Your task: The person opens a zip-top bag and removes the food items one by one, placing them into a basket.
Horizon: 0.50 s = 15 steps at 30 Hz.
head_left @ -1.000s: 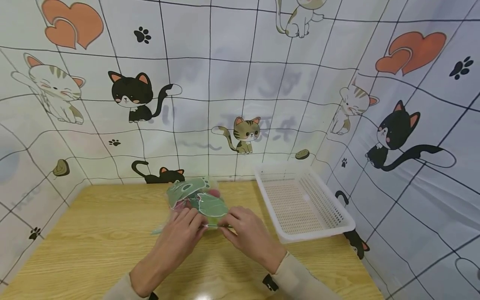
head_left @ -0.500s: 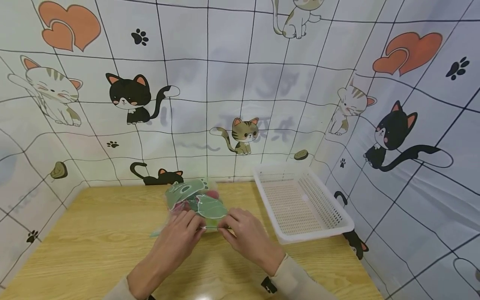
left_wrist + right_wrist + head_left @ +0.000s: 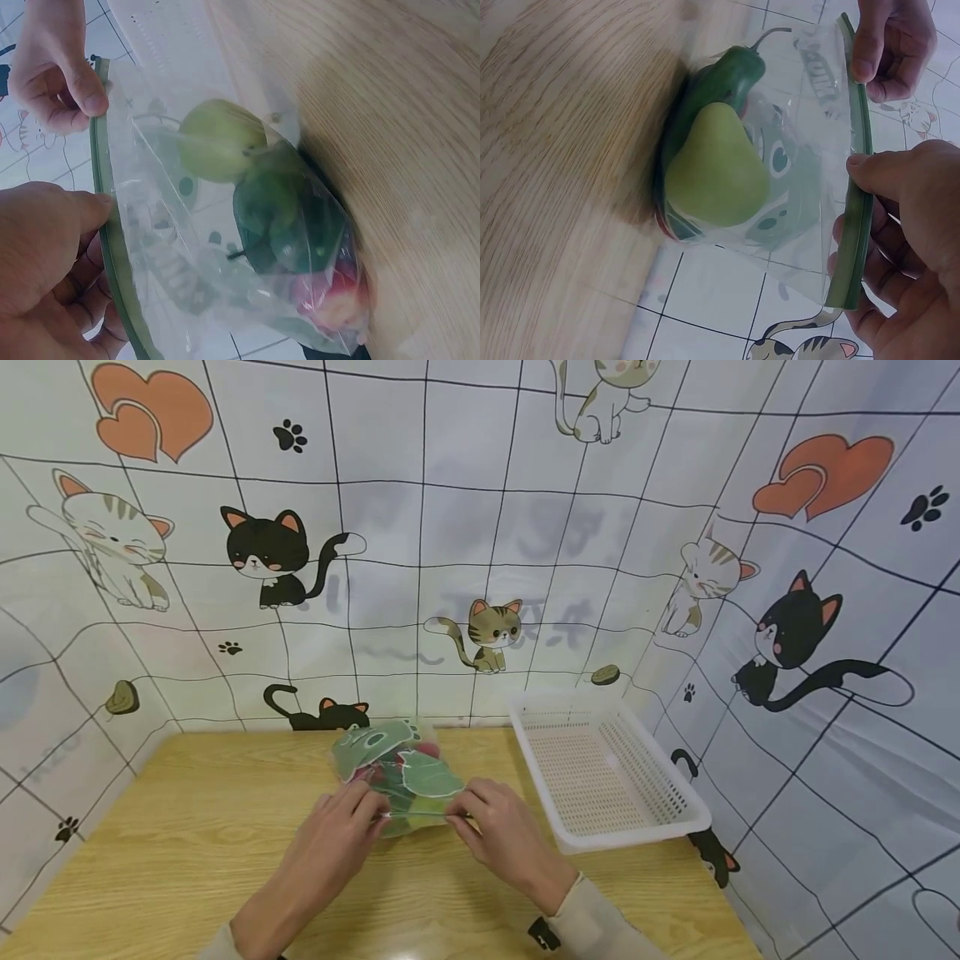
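Between both hands stands a clear zip bag (image 3: 433, 775) with green print, its green zip strip (image 3: 124, 274) along the top. My left hand (image 3: 333, 831) pinches the strip near its left part, thumb on the near side. Toward the other end, my right hand (image 3: 498, 831) pinches the same strip between thumb and fingers. Through the plastic show a yellow-green pear (image 3: 718, 176), a dark green pepper-like vegetable (image 3: 731, 75) with a curved stem, and a red-pink round fruit (image 3: 334, 300). The bag's lower part sits on the wooden table (image 3: 217, 793).
A white perforated plastic basket (image 3: 566, 839) stands to the right of the bag. Behind and at the sides hangs a white curtain (image 3: 420, 527) printed with grid lines and cats. A black strap (image 3: 543, 933) shows by my right sleeve (image 3: 600, 922).
My left hand has moved left along the zip strip, so the hands are farther apart. More of the strip shows between them. The basket stays in place.
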{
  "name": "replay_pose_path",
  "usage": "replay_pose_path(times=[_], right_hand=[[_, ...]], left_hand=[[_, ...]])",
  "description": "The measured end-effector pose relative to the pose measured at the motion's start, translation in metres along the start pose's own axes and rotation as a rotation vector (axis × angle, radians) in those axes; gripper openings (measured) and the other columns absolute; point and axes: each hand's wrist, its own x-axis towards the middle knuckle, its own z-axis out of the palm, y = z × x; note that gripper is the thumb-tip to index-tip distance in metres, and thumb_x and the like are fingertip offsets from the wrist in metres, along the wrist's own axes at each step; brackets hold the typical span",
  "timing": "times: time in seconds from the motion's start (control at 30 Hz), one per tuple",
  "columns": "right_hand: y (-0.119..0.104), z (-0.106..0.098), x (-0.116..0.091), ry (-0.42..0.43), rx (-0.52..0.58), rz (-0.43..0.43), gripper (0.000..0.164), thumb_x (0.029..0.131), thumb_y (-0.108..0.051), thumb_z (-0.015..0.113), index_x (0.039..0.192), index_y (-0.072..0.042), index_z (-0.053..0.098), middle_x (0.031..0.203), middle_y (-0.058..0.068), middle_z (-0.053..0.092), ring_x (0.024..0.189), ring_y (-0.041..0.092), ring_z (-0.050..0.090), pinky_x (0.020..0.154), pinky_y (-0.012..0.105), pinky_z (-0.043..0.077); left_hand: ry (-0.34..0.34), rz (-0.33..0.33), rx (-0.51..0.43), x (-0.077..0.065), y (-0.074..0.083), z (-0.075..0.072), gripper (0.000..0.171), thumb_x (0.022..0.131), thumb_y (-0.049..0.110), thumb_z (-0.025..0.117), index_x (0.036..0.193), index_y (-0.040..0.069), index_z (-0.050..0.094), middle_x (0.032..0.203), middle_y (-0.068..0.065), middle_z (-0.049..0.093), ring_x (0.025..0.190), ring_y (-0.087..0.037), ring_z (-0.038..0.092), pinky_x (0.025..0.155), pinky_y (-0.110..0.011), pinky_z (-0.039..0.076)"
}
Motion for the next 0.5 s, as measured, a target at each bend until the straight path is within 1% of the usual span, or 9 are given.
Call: replay_pose_path(times=[0.1, 0.27, 0.5], right_hand=[[0.002, -0.001, 0.0, -0.012, -0.001, 0.002, 0.015, 0.099, -0.016, 0.096, 0.105, -0.019, 0.081, 0.099, -0.007, 0.075, 0.089, 0.007, 0.071, 0.081, 0.029, 0.061], [0.006, -0.001, -0.001, -0.021, -0.002, 0.016, 0.014, 0.099, -0.015, 0.095, 0.105, -0.018, 0.082, 0.1, -0.007, 0.076, 0.09, 0.006, 0.072, 0.082, 0.03, 0.063], [0.01, -0.002, -0.001, 0.002, 0.008, 0.015, 0.016, 0.097, -0.014, 0.096, 0.104, -0.017, 0.082, 0.099, -0.006, 0.076, 0.09, 0.008, 0.072, 0.08, 0.029, 0.061]], left_hand=[[-0.004, -0.017, -0.003, -0.002, -0.004, -0.003, 0.035, 0.085, 0.012, 0.103, 0.105, 0.018, 0.075, 0.101, 0.006, 0.07, 0.095, -0.015, 0.067, 0.071, -0.031, 0.046], [-0.02, -0.048, 0.011, -0.006, -0.012, -0.006, 0.034, 0.084, 0.011, 0.103, 0.105, 0.017, 0.077, 0.103, 0.004, 0.075, 0.103, -0.021, 0.075, 0.074, -0.036, 0.053], [-0.02, -0.07, 0.013, -0.015, -0.023, -0.01, 0.034, 0.084, 0.008, 0.102, 0.104, 0.017, 0.076, 0.102, 0.002, 0.074, 0.1, -0.022, 0.075, 0.076, -0.041, 0.056]])
